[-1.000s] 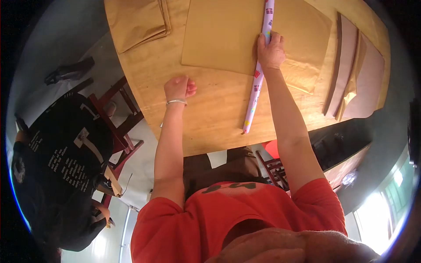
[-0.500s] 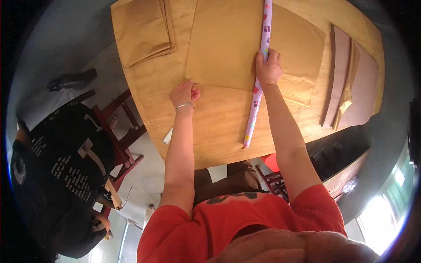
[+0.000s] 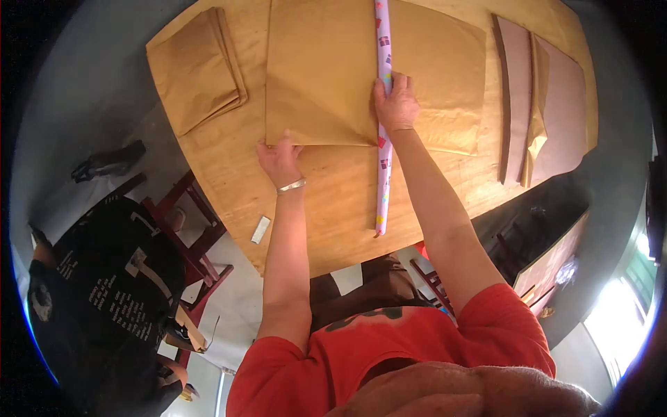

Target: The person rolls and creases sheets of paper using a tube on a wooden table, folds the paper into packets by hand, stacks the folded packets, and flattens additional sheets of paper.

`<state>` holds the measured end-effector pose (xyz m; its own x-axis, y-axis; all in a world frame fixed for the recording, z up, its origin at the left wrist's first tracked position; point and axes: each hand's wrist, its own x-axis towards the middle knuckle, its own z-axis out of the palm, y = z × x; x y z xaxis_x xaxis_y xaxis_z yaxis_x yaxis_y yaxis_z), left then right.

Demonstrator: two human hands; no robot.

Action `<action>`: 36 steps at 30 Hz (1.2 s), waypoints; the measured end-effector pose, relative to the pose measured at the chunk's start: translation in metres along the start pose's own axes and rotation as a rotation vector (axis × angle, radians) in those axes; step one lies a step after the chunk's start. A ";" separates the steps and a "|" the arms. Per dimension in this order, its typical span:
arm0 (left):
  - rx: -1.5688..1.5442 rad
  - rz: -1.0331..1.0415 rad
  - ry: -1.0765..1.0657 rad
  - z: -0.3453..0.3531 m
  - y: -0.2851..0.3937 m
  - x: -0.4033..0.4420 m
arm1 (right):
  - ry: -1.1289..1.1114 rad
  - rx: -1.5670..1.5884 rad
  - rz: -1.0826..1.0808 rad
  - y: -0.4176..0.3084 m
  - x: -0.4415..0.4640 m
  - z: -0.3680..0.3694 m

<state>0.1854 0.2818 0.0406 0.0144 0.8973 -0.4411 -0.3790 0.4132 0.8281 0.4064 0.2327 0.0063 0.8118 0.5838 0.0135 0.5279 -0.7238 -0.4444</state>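
Note:
A large sheet of brown paper (image 3: 319,76) lies flat on the wooden table. Across it runs a long lilac tube (image 3: 383,201) printed with small coloured pictures, its near end reaching past the paper's front edge. My right hand (image 3: 397,104) is wrapped round the tube about midway along its visible length, thumb on the left side. At the paper's near left corner is my left hand (image 3: 280,161), a bracelet on its wrist. Its fingers are apart, with the fingertips touching the paper's edge.
Folded brown paper (image 3: 194,76) lies at the table's left. More stacked sheets (image 3: 556,104), with a folded brown strip on top, lie at the right. A small white piece (image 3: 260,229) sits near the front left edge. Beside the table stands a chair (image 3: 198,250) with black cloth (image 3: 118,271).
The view has shifted, so the table and papers appear further left. My left hand has gone from a pinch at the paper's corner to spread fingers. My right hand stays on the tube.

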 end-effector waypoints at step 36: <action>1.014 0.857 -0.700 0.148 -0.034 -0.152 | -0.064 0.302 0.009 0.081 0.005 -0.040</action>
<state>0.3330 0.1545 0.1302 0.6647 0.6858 0.2964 0.2784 -0.5955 0.7535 0.4630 0.1626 0.0065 0.7937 0.6067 -0.0434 0.4152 -0.5925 -0.6904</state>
